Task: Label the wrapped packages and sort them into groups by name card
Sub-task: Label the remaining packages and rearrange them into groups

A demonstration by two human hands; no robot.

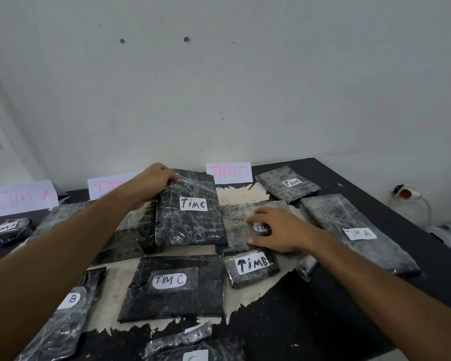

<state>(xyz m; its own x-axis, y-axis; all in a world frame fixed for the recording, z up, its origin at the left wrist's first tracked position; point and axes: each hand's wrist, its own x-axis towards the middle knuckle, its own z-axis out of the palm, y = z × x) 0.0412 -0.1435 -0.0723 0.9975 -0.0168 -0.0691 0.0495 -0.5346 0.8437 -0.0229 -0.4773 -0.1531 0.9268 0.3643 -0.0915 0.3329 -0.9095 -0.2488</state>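
Observation:
Several black plastic-wrapped packages with white labels lie on a dark table (323, 321). My left hand (153, 182) grips the far left corner of a tall package labelled "TIM C" (190, 222). My right hand (276, 230) rests with fingers spread on a grey package (236, 225) and partly covers its label. Three name cards stand at the wall: "TIM A" (21, 199), a half-hidden middle card (104, 186) and "TIM C" (229, 172). Other packages read "TIM C" (171, 287), "TIM B" (253, 267), "TIM A" (359, 230) and "TIM C" (288, 182).
At the left edge lies a package labelled "TIM A" (5, 230), and one marked "B" (63, 324) sits under my left forearm. More wrapped packages (190, 345) are at the front. A white socket with a red switch (408, 194) sits by the wall, off the table's right side.

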